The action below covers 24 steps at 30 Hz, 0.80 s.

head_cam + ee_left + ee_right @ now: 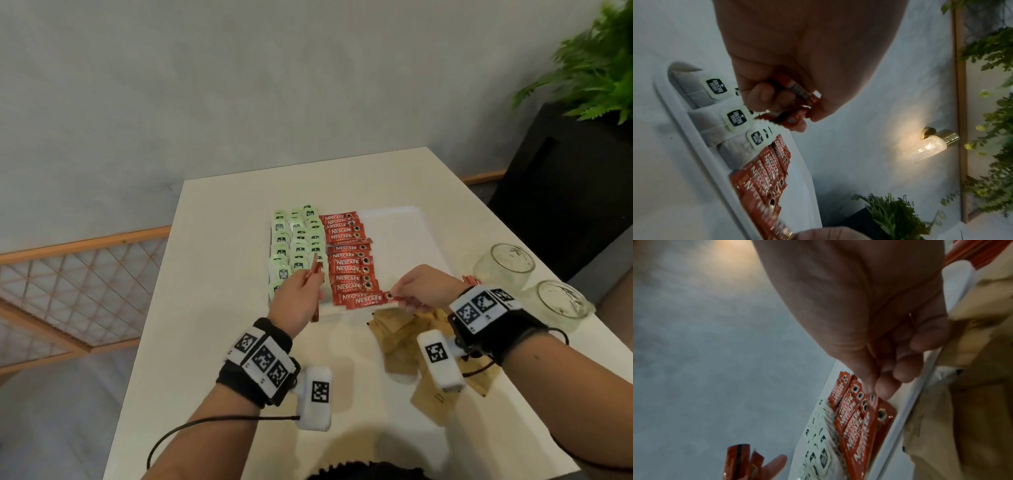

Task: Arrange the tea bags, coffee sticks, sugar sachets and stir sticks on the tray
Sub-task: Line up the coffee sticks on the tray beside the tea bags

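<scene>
Nearest to us, brown paper sugar sachets lie loosely overlapped on the white table, just short of the near rim of the white tray, our landmark. At that near rim we see our right hand pinching, between thumb and fingertip, the end of a red coffee stick; it bears white NESCAFE CLASSIC lettering and a small coffee-cup emblem, and lies flat as the nearest piece of the red column. Our left hand, over the tray's near-left corner, has its fingers curled round a small bundle of coffee sticks, red with a barcode end showing in the left wrist view. On the tray, the coffee-stick column runs from the near rim to the far rim, each stick overlapping the next. Left of it, touching, are the tea bags, pale green tags with dark logos, laid in three overlapping columns. The tray's right part is bare white. Right of the tray, on the table, stand two clear glass jars, with a few orange stir sticks showing beside our right wrist. Beyond the tray's far-right corner stands a fern in a black planter.
</scene>
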Motion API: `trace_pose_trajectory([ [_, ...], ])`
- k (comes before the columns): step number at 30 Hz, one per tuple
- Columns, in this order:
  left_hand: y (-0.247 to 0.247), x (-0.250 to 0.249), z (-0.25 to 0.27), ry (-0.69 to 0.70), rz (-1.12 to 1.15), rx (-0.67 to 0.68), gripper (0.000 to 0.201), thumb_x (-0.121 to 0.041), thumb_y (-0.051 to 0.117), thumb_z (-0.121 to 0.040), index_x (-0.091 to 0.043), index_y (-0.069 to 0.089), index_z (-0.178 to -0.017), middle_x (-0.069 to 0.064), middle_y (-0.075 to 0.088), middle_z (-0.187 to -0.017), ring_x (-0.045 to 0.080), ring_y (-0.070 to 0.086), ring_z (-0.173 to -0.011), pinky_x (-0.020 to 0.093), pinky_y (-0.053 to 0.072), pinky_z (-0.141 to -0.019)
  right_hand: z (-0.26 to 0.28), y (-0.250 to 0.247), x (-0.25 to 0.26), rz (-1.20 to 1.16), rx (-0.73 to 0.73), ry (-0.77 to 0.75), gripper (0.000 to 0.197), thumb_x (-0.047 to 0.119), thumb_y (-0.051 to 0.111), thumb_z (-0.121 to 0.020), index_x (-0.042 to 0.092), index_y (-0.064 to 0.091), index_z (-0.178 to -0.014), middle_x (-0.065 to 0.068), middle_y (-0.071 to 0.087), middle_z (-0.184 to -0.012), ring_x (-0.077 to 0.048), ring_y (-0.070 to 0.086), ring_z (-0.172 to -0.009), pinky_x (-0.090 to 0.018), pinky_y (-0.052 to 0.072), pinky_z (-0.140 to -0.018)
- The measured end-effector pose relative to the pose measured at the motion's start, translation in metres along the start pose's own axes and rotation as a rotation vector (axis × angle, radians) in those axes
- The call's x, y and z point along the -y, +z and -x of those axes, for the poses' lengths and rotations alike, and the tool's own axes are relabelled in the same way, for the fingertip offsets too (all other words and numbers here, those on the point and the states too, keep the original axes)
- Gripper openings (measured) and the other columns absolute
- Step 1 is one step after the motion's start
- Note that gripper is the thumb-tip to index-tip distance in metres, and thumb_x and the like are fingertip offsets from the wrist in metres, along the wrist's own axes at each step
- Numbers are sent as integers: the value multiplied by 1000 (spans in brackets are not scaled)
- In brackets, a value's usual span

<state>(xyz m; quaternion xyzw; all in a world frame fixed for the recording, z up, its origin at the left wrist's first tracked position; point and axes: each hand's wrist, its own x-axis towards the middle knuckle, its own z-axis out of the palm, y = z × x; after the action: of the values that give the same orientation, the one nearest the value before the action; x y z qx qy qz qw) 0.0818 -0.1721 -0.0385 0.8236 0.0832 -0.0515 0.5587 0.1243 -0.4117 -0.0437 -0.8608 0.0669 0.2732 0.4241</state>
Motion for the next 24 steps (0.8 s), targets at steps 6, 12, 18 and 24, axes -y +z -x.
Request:
trace_pose_trajectory([
  [6,-10,7,-19,40,-6,16,16,-23,53,-99,-10,62,-96,5,71,-86,10,62,-77,20,41,-64,-15,7,15,168,60,143,19,17,65,-90,3,68,-77,3,57,-46,-10,42,-41,-20,32,-43],
  [12,-9,16,-32,-1,53,33,18,-24,62,-94,-9,63,-104,5,75,-88,16,70,-89,28,51,-79,-21,15,18,134,89,122,8,15,66,-90,8,65,-92,-4,64,-70,-10,45,-47,-19,33,-41],
  [18,-9,21,-35,19,3,46,23,-28,64,-93,-6,67,-92,-2,75,-78,21,69,-83,29,51,-77,-35,20,-1,56,-54,-25,15,13,64,-91,14,52,-100,-9,70,-95,-20,70,-82,-33,59,-76],
  [24,-9,23,-26,3,-17,98,35,-36,66,-91,-10,68,-67,-1,70,-63,24,63,-66,19,45,-63,-38,22,-7,116,-85,-74,17,24,65,-91,20,50,-98,-6,69,-88,-21,67,-81,-39,55,-79],
])
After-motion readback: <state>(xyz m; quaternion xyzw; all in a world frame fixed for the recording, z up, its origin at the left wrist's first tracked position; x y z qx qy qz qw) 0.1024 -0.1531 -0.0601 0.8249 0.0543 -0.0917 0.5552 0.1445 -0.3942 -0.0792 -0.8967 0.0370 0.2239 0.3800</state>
